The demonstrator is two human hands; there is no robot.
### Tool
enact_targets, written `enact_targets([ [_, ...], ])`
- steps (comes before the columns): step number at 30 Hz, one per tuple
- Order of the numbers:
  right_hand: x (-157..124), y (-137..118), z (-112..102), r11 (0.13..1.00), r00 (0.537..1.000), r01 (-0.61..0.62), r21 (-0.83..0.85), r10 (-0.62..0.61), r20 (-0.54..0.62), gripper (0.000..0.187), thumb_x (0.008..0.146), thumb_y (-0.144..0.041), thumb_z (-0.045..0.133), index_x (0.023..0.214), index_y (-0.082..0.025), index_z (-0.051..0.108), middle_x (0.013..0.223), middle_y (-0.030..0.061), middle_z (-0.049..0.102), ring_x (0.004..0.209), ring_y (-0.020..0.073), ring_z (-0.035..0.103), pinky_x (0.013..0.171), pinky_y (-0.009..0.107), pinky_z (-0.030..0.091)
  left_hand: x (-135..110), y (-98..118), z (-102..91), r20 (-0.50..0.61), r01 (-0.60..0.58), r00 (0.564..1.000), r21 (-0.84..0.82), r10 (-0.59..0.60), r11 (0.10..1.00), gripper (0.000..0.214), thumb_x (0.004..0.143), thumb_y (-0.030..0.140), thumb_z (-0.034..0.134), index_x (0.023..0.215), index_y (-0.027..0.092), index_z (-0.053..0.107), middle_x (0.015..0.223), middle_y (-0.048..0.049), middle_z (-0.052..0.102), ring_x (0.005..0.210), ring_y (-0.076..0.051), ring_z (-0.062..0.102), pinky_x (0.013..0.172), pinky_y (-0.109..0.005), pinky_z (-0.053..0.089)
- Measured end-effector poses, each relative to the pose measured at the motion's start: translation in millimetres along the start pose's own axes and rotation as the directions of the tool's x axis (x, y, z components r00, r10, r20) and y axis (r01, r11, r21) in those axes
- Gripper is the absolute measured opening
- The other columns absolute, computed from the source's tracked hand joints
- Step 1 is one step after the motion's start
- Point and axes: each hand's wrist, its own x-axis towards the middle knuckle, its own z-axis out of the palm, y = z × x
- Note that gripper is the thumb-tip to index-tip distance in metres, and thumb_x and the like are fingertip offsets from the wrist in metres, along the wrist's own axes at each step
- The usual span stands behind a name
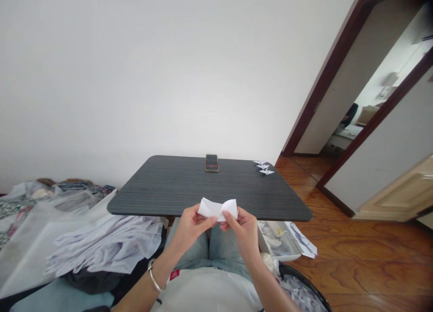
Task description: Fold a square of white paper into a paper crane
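Left hand (192, 222) and right hand (244, 222) pinch opposite ends of folded white paper (213, 208), likely to steady creases. Paper cranes (263, 167) at 2 o'clock on table (169, 185), probably parked clear.

Looks forward and down from the person's head, close above the lap (221, 249) at six o'clock; faces across the dark tabletop (176, 181) to the white wall (169, 77) at twelve; catches left hand (192, 226) and right hand (244, 226) close by, toward six; reaches the door frame (324, 80) near two
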Motion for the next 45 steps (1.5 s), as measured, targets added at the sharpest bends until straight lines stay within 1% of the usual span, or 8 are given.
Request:
enact_targets([
  [4, -0.5, 0.4, -0.7, 0.999, 0.999, 0.031, -0.042, -0.031, -0.005, 0.024, 0.07, -0.035, 0.069, 0.061, -0.015, 0.062, 0.049, 0.0, 0.063, 0.043, 0.013, 0.057, 0.045, 0.023, 0.048, 0.2, -5.4, -2.8, -0.016, 0.033, 0.999, 0.083, -0.032, 0.996, 0.023, 0.071, 0.031, 0.067, 0.08, 0.009, 0.069, 0.076, -0.0074, 0.072, 0.069, -0.019, 0.065, 0.067, -0.028, 0.051],
  [8, -1.1, 1.1, -0.3, 0.997, 0.999, 0.037, -0.061, -0.038, -0.01, 0.024, 0.071, -0.035, 0.069, 0.06, -0.015, 0.062, 0.049, 0.0001, 0.063, 0.043, 0.012, 0.057, 0.045, 0.022, 0.047, 0.0, -6.1, -1.9, -0.077, 0.031, 0.997, 0.072, -0.026, 0.997, 0.026, 0.072, 0.033, 0.066, 0.084, 0.01, 0.068, 0.081, -0.0075, 0.073, 0.07, -0.019, 0.066, 0.067, -0.028, 0.053],
  [15, -2.6, 0.2, 2.5, 1.0, 0.999, 0.001, 0.006, -0.001, -0.041, 0.029, 0.068, -0.037, 0.072, 0.055, -0.016, 0.057, 0.047, -0.0003, 0.063, 0.038, 0.0119, 0.056, 0.04, 0.022, 0.047, -2.2, -5.3, 2.6, -0.149, 0.033, 0.989, 0.113, -0.016, 0.993, 0.025, 0.07, 0.032, 0.067, 0.077, 0.008, 0.067, 0.073, -0.0073, 0.071, 0.063, -0.019, 0.065, 0.061, -0.028, 0.053],
  [21, -4.4, -2.2, 5.2, 1.0, 0.997, 0.014, 0.009, -0.014, -0.074, 0.032, 0.068, -0.038, 0.072, 0.053, -0.017, 0.053, 0.046, -0.0006, 0.062, 0.037, 0.0119, 0.056, 0.04, 0.022, 0.047, -3.2, -0.1, 9.1, -0.195, 0.016, 0.981, 0.085, 0.001, 0.996, 0.024, 0.068, 0.029, 0.067, 0.081, 0.009, 0.067, 0.081, -0.0089, 0.073, 0.071, -0.022, 0.066, 0.064, -0.029, 0.054],
  [28, -3.2, -2.3, 5.3, 1.0, 0.997, 0.008, -0.001, -0.008, -0.078, 0.032, 0.068, -0.038, 0.072, 0.053, -0.018, 0.051, 0.046, -0.001, 0.062, 0.037, 0.0121, 0.056, 0.04, 0.022, 0.048, -2.3, -0.1, 9.9, -0.198, 0.006, 0.98, 0.071, 0.008, 0.997, 0.027, 0.067, 0.029, 0.067, 0.085, 0.009, 0.067, 0.084, -0.0096, 0.073, 0.073, -0.022, 0.067, 0.063, -0.029, 0.054],
  [33, -3.1, -3.2, 5.1, 1.0, 0.998, 0.008, 0.009, -0.007, -0.062, 0.033, 0.067, -0.038, 0.072, 0.054, -0.018, 0.05, 0.046, -0.0018, 0.061, 0.038, 0.0121, 0.056, 0.041, 0.022, 0.048, -1.1, 0.3, 8.7, -0.147, 0.01, 0.989, 0.035, -0.005, 0.999, 0.027, 0.062, 0.025, 0.072, 0.083, 0.01, 0.067, 0.085, -0.009, 0.073, 0.076, -0.022, 0.068, 0.071, -0.03, 0.054],
  [40, -7.0, -4.9, 8.1, 0.999, 0.997, 0.046, -0.024, -0.048, -0.068, 0.03, 0.069, -0.039, 0.071, 0.056, -0.018, 0.053, 0.049, -0.0008, 0.063, 0.042, 0.0128, 0.057, 0.043, 0.023, 0.049, -0.3, 5.1, 12.4, -0.205, 0.038, 0.978, 0.009, -0.036, 0.999, 0.025, 0.06, 0.027, 0.074, 0.075, 0.011, 0.063, 0.069, -0.0037, 0.07, 0.06, -0.016, 0.063, 0.057, -0.025, 0.051],
  [45, -6.4, -6.0, 6.7, 0.998, 0.996, 0.067, -0.022, -0.068, -0.062, 0.03, 0.069, -0.039, 0.07, 0.056, -0.018, 0.054, 0.048, -0.0014, 0.062, 0.042, 0.0127, 0.057, 0.043, 0.023, 0.049, -0.1, 4.3, 10.2, -0.156, 0.008, 0.988, -0.004, -0.009, 1.0, 0.028, 0.069, 0.034, 0.068, 0.084, 0.011, 0.062, 0.068, -0.0026, 0.067, 0.054, -0.012, 0.059, 0.054, -0.023, 0.05],
])
